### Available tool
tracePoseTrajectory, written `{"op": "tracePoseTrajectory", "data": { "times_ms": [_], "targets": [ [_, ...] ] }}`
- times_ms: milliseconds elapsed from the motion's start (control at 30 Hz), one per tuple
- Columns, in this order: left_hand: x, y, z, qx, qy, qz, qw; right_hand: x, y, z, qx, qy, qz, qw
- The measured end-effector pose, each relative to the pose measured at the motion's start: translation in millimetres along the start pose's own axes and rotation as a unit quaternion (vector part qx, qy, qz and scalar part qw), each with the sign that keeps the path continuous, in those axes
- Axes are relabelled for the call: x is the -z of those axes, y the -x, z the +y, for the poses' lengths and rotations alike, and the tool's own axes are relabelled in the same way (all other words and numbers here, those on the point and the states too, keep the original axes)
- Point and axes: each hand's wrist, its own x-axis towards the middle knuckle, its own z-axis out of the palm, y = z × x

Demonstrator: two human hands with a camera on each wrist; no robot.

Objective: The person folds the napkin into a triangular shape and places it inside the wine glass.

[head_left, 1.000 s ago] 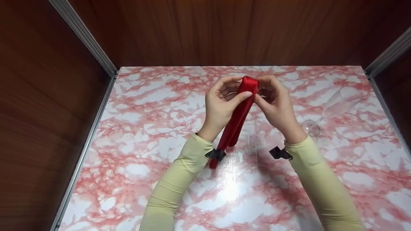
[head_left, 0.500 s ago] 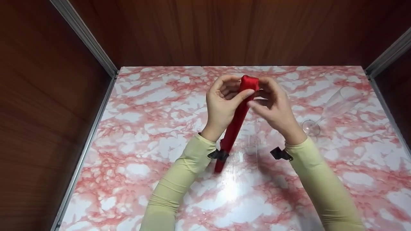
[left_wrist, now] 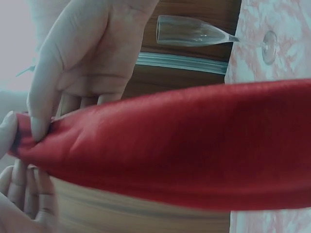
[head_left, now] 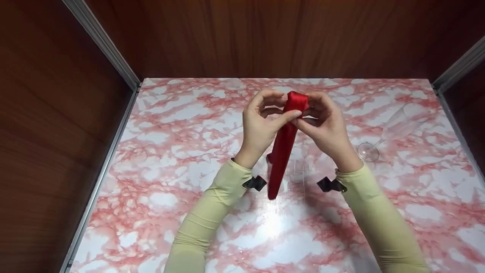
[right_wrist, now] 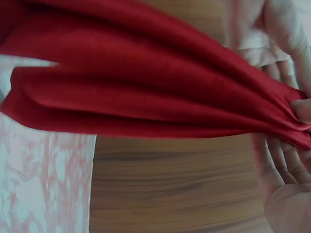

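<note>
A shiny red satin strip of cloth (head_left: pixel 282 159) hangs from both hands above the table, its top gathered into a squarish fold. My left hand (head_left: pixel 255 123) pinches it from the left, with the thumb across the front of the cloth below the fold. From the right, my right hand (head_left: pixel 329 129) pinches the same spot, and the two thumb tips nearly meet. A second, shorter end shows behind the long one. In the right wrist view, the hanging cloth (right_wrist: pixel 146 87) spreads into soft pleats. Fingers behind the fold are partly hidden.
An upright clear champagne flute (head_left: pixel 398 127) stands on the table right of my right hand. The table top (head_left: pixel 170 197) has a red and white marbled pattern. Dark wood panels (head_left: pixel 246 38) with grey metal corner strips enclose its back and sides.
The right thumb lifted off the cloth, then came back against it beside the left thumb. The long hanging end has swung right, and the top fold looks more gathered.
</note>
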Motion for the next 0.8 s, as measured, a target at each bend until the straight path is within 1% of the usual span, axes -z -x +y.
{"op": "tracePoseTrajectory", "data": {
  "times_ms": [67, 100, 133, 167, 300, 333, 400, 500, 800],
  "targets": [
    [4.2, 1.5, -1.2, 0.014, -0.010, -0.026, 0.9995, 1.7, 0.5, 0.7, 0.001, -0.008, 0.002, 1.000],
    [6.5, 2.6, -2.8, 0.027, -0.013, -0.041, 0.9987, 2.6, 0.8, 0.9, 0.000, -0.013, 0.003, 1.000],
    [9.4, 3.7, -8.6, 0.037, -0.015, -0.057, 0.9976, 3.3, 1.2, 0.8, 0.001, -0.015, 0.005, 1.000],
    [12.3, 5.2, -15.2, 0.046, -0.021, -0.073, 0.9961, 4.0, 1.7, 0.6, 0.001, -0.017, 0.007, 1.000],
    [17.7, 12.0, -21.1, 0.073, -0.052, -0.118, 0.9890, 5.3, 2.8, -0.5, 0.008, -0.011, 0.010, 1.000],
    [18.3, 13.3, -21.3, 0.077, -0.058, -0.124, 0.9876, 5.3, 3.1, -1.0, 0.009, -0.009, 0.011, 1.000],
    [17.7, 15.8, -13.0, 0.092, -0.070, -0.130, 0.9847, 5.5, 3.7, -1.3, 0.010, -0.006, 0.011, 1.000],
    [18.4, 17.2, -12.6, 0.103, -0.074, -0.135, 0.9827, 5.9, 4.7, -1.8, 0.008, -0.002, 0.012, 1.000],
    [18.9, 18.2, -9.1, 0.089, -0.087, -0.142, 0.9819, 5.2, 5.5, -7.7, -0.008, -0.009, 0.002, 1.000]
  ]
}}
